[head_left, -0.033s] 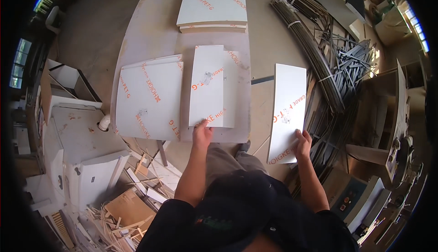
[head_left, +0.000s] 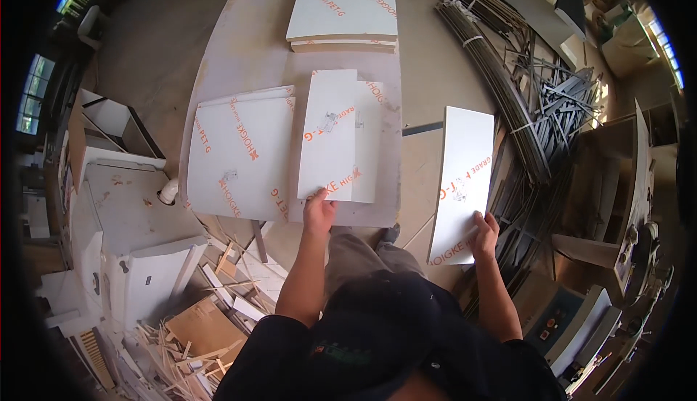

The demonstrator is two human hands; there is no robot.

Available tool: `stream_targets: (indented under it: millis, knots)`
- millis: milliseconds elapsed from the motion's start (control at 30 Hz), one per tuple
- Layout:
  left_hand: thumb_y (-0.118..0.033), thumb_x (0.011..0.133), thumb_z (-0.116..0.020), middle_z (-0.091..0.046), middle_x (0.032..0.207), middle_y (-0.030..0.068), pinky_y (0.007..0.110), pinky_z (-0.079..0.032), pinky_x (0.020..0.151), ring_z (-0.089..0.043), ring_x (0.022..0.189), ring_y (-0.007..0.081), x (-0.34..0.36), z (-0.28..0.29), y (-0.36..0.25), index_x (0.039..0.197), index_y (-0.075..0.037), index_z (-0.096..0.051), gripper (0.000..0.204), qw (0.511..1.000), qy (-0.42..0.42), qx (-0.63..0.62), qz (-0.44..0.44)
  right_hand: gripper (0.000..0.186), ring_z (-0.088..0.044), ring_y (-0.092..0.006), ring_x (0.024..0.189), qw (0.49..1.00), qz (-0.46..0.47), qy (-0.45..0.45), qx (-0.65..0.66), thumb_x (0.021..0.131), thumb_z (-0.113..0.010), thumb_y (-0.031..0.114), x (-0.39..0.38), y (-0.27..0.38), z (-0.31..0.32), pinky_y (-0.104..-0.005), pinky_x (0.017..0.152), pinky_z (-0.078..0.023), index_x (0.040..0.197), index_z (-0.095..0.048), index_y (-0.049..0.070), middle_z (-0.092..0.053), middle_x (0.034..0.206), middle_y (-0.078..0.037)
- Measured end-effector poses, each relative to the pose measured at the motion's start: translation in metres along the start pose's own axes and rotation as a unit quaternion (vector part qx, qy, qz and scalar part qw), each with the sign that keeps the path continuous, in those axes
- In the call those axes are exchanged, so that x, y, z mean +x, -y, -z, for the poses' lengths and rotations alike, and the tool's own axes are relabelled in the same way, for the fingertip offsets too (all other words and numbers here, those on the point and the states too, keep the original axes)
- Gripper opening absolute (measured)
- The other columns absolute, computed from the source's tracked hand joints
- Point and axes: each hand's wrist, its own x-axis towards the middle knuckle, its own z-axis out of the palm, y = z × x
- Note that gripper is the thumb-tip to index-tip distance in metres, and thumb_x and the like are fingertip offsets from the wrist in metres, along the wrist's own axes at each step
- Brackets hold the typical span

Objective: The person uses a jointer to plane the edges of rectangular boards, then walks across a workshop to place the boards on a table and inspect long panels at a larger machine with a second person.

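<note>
My left hand grips the near end of a narrow white panel with orange print. That panel overlaps a second narrow panel, which shows along its right side, over the pale worktop. Out past the worktop's right edge, my right hand is closed on the lower right edge of another narrow white panel, held up and tilted. Its fingers behind the panel are partly hidden. To the left of my left hand lie wide white panels, slightly fanned at the back.
A stack of white panels sits at the worktop's far end. Bundled dark strips lie on the floor at right, by a wooden cabinet. Wood offcuts and a white machine are at the lower left.
The panel in my left hand has shifted slightly left over the one beneath it. The panel in my right hand has come slightly nearer. The whole view has shifted a little.
</note>
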Motion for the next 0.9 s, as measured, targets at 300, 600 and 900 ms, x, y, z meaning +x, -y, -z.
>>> stream_targets:
  millis: [300,600,900]
  knots:
    - [-0.002,0.092,-0.061,-0.072,0.117,0.0118,0.047,-0.054,0.097,-0.068,0.111,0.0281,-0.016,0.073,-0.122,0.112,-0.002,-0.068,0.02,0.995,0.026,0.052,-0.082,0.023,-0.062,-0.0198,0.085,0.998,-0.01,-0.048,0.033,0.098,-0.061,0.017,-0.043,-0.029,0.052,-0.0318,0.078,-0.048,0.105,-0.065,-0.005,-0.067,0.093,-0.009]
    - [-0.025,0.1,-0.062,-0.067,0.124,0.0186,0.046,-0.053,0.101,-0.064,0.117,0.0301,-0.025,0.119,-0.186,0.126,0.001,-0.059,0.037,0.996,-0.076,0.04,-0.022,0.02,-0.057,-0.0134,0.081,0.991,0.044,-0.119,0.038,0.098,-0.064,0.018,-0.098,-0.001,0.012,-0.0294,0.076,-0.046,0.097,-0.064,-0.002,-0.065,0.088,-0.004]
    - [-0.041,0.104,-0.056,-0.072,0.106,0.0213,0.04,-0.058,0.082,-0.073,0.091,0.0289,-0.101,0.013,-0.082,0.119,-0.001,-0.057,0.042,0.792,0.172,0.505,0.296,0.024,-0.063,-0.0107,0.088,0.971,0.124,-0.158,0.132,0.099,-0.069,0.016,-0.199,-0.001,0.007,-0.0264,0.083,-0.05,0.114,-0.063,-0.001,-0.069,0.1,-0.004]
